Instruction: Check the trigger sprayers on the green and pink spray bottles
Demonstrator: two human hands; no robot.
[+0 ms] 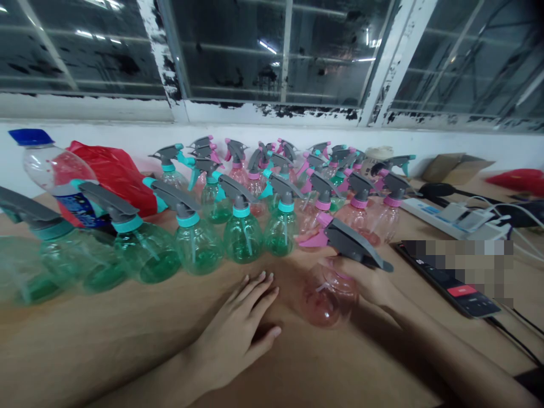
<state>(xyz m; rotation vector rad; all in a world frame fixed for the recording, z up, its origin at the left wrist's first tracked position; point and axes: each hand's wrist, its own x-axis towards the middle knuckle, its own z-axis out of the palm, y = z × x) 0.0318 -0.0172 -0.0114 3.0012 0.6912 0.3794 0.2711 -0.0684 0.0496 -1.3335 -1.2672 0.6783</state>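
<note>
My right hand [361,277] is wrapped round the neck of a clear pink spray bottle [323,303], which has a grey trigger head with a pink nozzle and lever. The bottle leans a little over the wooden table, and I cannot tell whether its base touches. Flat on the table, just left of that bottle, my left hand [242,323] lies with its fingers stretched and nothing in it. Beyond the fingertips stands a row of green spray bottles, the nearest being a green spray bottle [243,238] with a turquoise collar. Pink spray bottles [359,218] continue the row to the right.
More spray bottles crowd behind the front row. At the left stand a blue-capped drink bottle [51,164] and a red bag [114,175]. A phone [446,277], power strip [450,218] and cables lie right, with a cardboard box [457,168] behind.
</note>
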